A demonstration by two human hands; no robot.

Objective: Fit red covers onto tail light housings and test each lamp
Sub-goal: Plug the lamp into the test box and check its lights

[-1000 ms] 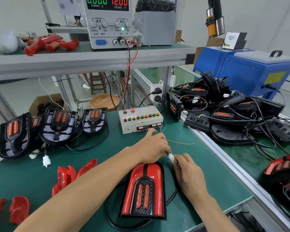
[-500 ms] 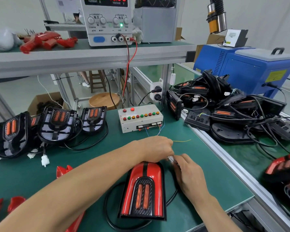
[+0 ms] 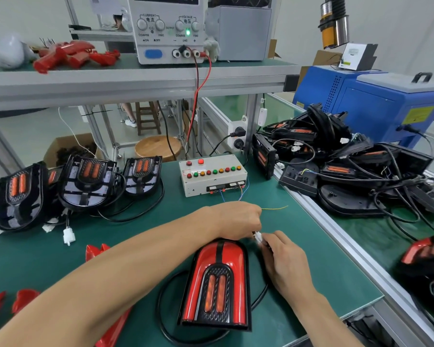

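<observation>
A tail light [image 3: 217, 284] with its red cover fitted lies on the green mat in front of me, its black cable looping around it. Just behind it my left hand [image 3: 236, 221] and my right hand [image 3: 286, 261] meet at a small white connector [image 3: 258, 237]. My right hand pinches the connector. My left hand's fingers are curled at the connector's far side, over thin wires that run from the white test box [image 3: 212, 174]. Loose red covers [image 3: 95, 249] lie at the left, partly hidden by my left forearm. Uncovered black housings [image 3: 85, 181] stand at the back left.
A power supply [image 3: 168, 28] sits on the upper shelf beside more red parts [image 3: 70, 55]. A heap of black housings and cables [image 3: 348, 166] fills the conveyor at right, with a blue machine [image 3: 376, 101] behind. A finished red lamp [image 3: 426, 251] lies at far right.
The view has come closer and tilted down. My left hand shifted slightly right, both hands still together at the white connector. The lamp has not moved.
</observation>
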